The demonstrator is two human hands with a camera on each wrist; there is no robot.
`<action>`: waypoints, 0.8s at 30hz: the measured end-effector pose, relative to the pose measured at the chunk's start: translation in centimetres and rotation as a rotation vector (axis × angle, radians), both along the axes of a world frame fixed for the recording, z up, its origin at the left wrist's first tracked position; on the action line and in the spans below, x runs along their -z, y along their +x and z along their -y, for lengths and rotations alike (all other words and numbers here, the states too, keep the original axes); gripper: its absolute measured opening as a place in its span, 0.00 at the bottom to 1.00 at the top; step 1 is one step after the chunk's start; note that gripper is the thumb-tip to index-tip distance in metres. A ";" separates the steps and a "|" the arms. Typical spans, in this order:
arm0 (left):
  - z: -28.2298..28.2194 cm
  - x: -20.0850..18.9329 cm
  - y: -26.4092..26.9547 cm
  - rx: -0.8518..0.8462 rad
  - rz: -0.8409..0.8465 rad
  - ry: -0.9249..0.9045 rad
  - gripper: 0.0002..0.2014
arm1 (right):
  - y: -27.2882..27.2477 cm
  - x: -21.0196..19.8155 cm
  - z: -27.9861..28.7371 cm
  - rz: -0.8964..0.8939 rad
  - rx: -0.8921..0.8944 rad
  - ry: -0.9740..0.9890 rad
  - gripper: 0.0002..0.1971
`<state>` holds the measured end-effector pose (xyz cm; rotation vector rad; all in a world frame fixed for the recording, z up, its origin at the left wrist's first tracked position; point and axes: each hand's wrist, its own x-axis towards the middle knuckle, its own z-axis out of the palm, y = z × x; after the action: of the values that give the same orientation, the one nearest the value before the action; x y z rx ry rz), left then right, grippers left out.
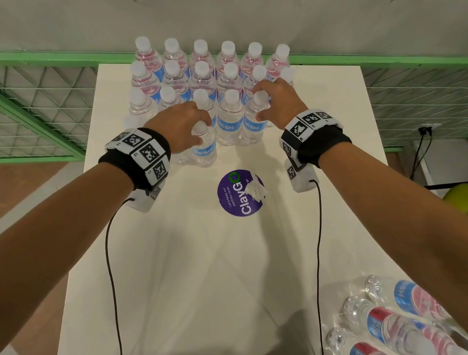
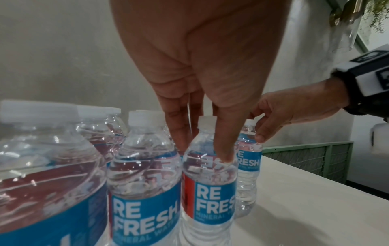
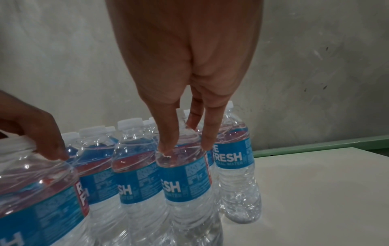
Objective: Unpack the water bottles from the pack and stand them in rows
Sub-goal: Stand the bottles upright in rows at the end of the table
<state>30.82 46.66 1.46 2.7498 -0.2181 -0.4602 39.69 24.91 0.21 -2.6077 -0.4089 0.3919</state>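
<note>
Several clear water bottles (image 1: 203, 74) with white caps and blue labels stand in rows at the far end of the white table (image 1: 178, 268). My left hand (image 1: 198, 129) grips the neck of a front bottle (image 1: 205, 151) from above; the left wrist view shows its fingers (image 2: 226, 149) curled around that bottle (image 2: 210, 196). My right hand (image 1: 261, 103) grips the top of another upright bottle (image 1: 252, 127), fingers (image 3: 164, 143) down over its shoulder (image 3: 183, 183). Both bottles stand on the table. The opened pack (image 1: 390, 325) lies at the near right with bottles on their sides.
A round purple sticker (image 1: 236, 194) with a crumpled white scrap (image 1: 257, 191) lies mid-table. Green wire-mesh frames (image 1: 20, 106) flank the table at left and right. A grey wall (image 1: 210, 5) stands behind the rows. Thin cables (image 1: 109, 261) hang from both wrists.
</note>
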 end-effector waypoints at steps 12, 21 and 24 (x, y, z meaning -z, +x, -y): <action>1.4 -0.3 -0.8 0.103 0.121 0.040 0.30 | -6.0 -5.2 3.9 -0.095 0.122 0.295 0.28; 20.1 -0.7 -9.6 0.689 0.104 -0.188 0.19 | -22.1 -11.9 16.1 -0.188 0.472 0.625 0.15; 26.3 -0.6 -13.7 0.933 0.001 -0.191 0.22 | -26.2 -10.5 21.3 -0.176 0.599 0.433 0.15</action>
<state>17.16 20.31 2.04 2.3052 -1.4742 -0.6073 13.46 3.64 10.67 -2.1147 0.3168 0.2799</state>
